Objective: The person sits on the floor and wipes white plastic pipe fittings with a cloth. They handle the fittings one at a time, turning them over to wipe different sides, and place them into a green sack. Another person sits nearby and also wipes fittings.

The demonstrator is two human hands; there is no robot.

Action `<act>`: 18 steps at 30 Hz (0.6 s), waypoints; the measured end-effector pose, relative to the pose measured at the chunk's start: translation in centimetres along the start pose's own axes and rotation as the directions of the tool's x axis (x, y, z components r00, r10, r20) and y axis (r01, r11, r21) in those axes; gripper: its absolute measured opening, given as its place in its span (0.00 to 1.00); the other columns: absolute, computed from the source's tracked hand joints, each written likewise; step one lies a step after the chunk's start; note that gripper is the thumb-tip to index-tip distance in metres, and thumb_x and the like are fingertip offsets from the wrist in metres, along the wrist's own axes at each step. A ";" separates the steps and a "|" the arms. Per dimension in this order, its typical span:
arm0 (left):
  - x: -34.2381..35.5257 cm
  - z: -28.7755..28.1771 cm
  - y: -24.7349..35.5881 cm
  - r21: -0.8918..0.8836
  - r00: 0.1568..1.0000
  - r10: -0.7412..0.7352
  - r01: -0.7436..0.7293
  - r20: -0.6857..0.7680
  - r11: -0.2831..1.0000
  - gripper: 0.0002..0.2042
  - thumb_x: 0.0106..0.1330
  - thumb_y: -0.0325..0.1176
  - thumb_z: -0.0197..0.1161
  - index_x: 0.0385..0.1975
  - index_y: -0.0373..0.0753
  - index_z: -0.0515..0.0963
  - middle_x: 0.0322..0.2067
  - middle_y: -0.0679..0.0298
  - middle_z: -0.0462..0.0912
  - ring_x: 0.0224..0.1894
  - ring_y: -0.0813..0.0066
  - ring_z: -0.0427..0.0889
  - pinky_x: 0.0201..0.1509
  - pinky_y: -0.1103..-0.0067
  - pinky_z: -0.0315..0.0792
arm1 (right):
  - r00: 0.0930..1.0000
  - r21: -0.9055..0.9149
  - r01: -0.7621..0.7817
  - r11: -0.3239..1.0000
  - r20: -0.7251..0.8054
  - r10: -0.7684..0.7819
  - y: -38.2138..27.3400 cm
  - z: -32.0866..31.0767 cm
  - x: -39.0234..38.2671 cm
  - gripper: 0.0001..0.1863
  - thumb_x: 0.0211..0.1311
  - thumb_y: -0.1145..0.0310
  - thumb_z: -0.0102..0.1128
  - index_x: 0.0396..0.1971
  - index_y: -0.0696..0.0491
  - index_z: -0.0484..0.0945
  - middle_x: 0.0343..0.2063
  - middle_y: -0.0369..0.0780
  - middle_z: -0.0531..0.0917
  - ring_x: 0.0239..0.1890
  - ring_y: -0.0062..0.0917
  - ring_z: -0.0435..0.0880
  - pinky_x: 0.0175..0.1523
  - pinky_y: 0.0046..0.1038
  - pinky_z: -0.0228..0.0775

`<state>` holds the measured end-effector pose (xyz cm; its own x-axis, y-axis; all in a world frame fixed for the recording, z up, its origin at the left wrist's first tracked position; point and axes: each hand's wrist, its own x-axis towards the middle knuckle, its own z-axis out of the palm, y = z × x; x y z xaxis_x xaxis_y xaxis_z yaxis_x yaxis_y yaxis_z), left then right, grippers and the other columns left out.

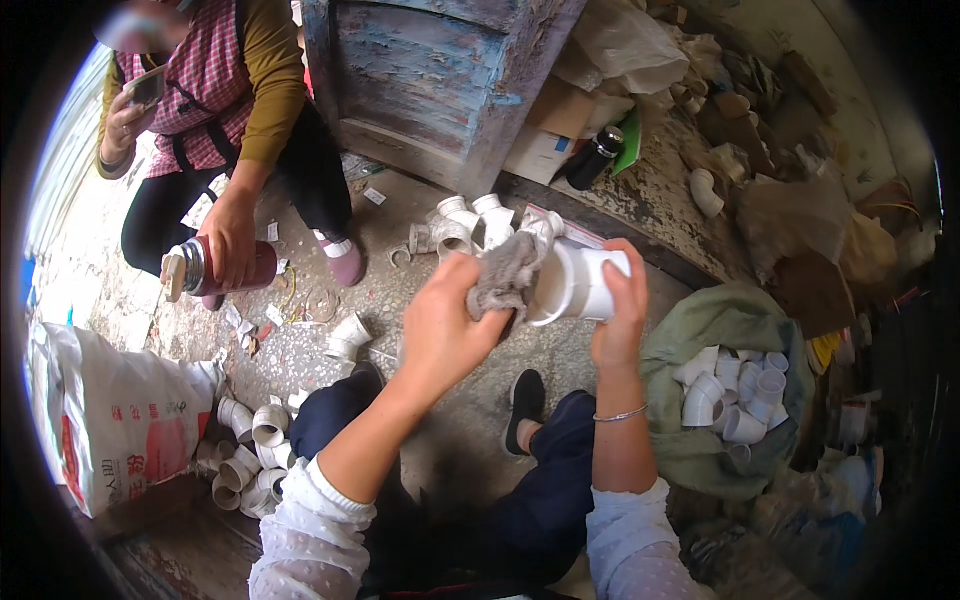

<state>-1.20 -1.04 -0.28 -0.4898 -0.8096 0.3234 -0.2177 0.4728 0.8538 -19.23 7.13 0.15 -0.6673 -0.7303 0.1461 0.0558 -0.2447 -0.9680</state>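
Note:
My left hand (443,315) is closed around a crumpled grey rag (503,275), held at the open end of a white plastic pipe fitting (592,284). On the fitting's other side, my right hand (620,310) grips it with fingers and thumb. The fitting is tilted, its wide mouth toward the rag. Just beyond my hands, several white pipe fittings (456,213) lie in a heap on the floor. A single elbow fitting (347,337) rests nearer, to the left of my left forearm.
At right, an open green sack (665,375) holds several fittings. More fittings (270,426) are piled at left beside a white printed sack (130,425). Across from me, another person (190,90) holds a red flask (250,268) and a cup. A black bottle (596,158) stands by the weathered door (405,85).

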 end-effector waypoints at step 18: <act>0.1 -0.4 -1.4 -0.020 0.852 0.355 -0.377 0.385 0.926 0.16 0.43 0.22 0.62 0.35 0.38 0.76 0.37 0.63 0.76 0.42 0.62 0.76 0.44 0.71 0.71 | 0.991 -0.051 0.064 0.997 0.124 -0.057 1.4 0.5 0.2 0.13 0.55 0.72 0.56 0.41 0.55 0.73 0.37 0.35 0.76 0.40 0.18 0.73 0.46 0.20 0.64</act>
<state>-0.62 -1.95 -1.31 -0.8195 -0.3877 0.4220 -0.0001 0.7365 0.6764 -18.95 6.32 -1.11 -0.5725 -0.7883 0.2256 -0.0255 -0.2580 -0.9658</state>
